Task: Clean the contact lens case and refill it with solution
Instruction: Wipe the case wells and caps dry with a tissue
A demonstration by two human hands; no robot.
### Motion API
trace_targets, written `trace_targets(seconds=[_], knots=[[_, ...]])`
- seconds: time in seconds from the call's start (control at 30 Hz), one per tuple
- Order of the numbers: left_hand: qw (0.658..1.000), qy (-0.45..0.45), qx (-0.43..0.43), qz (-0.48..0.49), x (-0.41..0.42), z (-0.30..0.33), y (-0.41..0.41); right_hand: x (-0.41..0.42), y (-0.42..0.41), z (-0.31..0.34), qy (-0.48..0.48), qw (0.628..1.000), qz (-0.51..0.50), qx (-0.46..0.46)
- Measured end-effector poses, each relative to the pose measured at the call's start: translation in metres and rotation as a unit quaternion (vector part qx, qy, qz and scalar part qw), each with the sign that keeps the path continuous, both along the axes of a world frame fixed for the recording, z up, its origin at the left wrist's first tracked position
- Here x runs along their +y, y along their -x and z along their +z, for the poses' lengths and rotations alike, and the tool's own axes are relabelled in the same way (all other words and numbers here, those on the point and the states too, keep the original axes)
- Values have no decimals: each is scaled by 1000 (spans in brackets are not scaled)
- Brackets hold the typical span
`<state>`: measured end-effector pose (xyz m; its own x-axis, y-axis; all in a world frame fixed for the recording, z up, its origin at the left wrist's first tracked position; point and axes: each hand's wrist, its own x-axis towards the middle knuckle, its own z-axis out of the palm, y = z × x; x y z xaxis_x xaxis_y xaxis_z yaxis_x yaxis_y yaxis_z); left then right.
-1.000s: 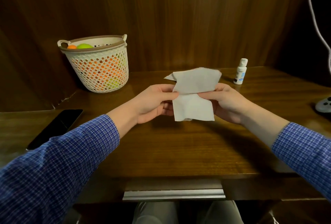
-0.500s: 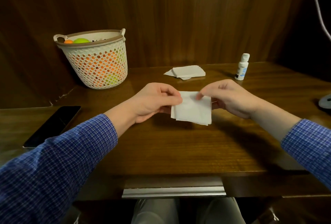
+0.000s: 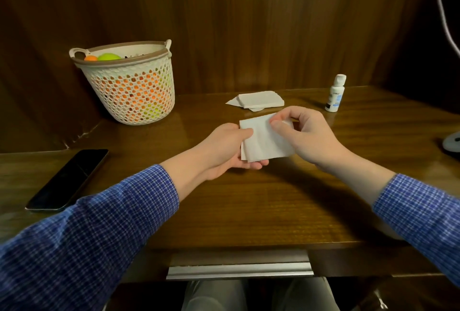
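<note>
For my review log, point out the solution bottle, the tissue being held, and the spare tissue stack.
solution bottle (image 3: pixel 335 96): head view, on its white body.
held tissue (image 3: pixel 265 142): head view, middle of the folded sheet.
tissue stack (image 3: pixel 260 99): head view, top sheet's centre.

A single view is provided, taken from a wide-angle camera worn on the person's head. The camera is directed forward and downward across a wooden desk (image 3: pixel 249 211) toward a panelled wall behind it. Both sleeved forearms are seen entering from the lower corners, and the left hand (image 3: pixel 224 150) and right hand (image 3: pixel 308 136) are framed close, just above centre. The near desk edge and the knees below it are included at the bottom. Straight lines are bowed toward the frame edges. No second view is supplied, so no shared area exists.
</note>
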<state>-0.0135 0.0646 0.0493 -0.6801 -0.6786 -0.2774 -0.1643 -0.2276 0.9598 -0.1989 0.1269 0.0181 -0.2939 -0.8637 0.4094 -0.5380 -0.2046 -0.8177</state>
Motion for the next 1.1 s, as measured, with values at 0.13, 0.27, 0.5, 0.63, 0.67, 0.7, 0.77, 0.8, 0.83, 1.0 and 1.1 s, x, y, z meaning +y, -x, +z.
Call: trace_targets(seconds=[0.13, 0.27, 0.5, 0.63, 0.67, 0.7, 0.77, 0.8, 0.83, 1.0, 1.1], knots=[[999, -4, 11, -41, 8, 2, 3, -1, -5, 0, 34, 999, 2, -23], [997, -7, 50, -50, 12, 3, 4, 0, -8, 1, 29, 999, 14, -24], [997, 30, 25, -66, 14, 4, 2, 0, -12, -1, -52, 997, 17, -53], [994, 95, -21, -54, 13, 0, 0, -1, -11, 3, -96, 992, -6, -78], [992, 115, -25, -47, 11, 0, -2, 0, -9, 7, -113, 988, -11, -101], [991, 128, -24, -36, 9, 0, -3, 0, -6, 10, -130, 983, -3, -133], [990, 142, -20, -4, 4, 0, -8, 5, 0, 16, -162, 963, 58, -205], [988, 152, -18, 7, 1, 0, -12, 9, 2, 18, -179, 954, 92, -224], [986, 165, -16, 9, -3, -2, -14, 13, 5, 18, -191, 946, 119, -233], [990, 119, 44, -64, -14, -7, -28, 25, 12, 14, -173, 909, 237, -295], [988, 71, 90, -104, -18, -9, -37, 27, 18, 9, -130, 903, 297, -281]])
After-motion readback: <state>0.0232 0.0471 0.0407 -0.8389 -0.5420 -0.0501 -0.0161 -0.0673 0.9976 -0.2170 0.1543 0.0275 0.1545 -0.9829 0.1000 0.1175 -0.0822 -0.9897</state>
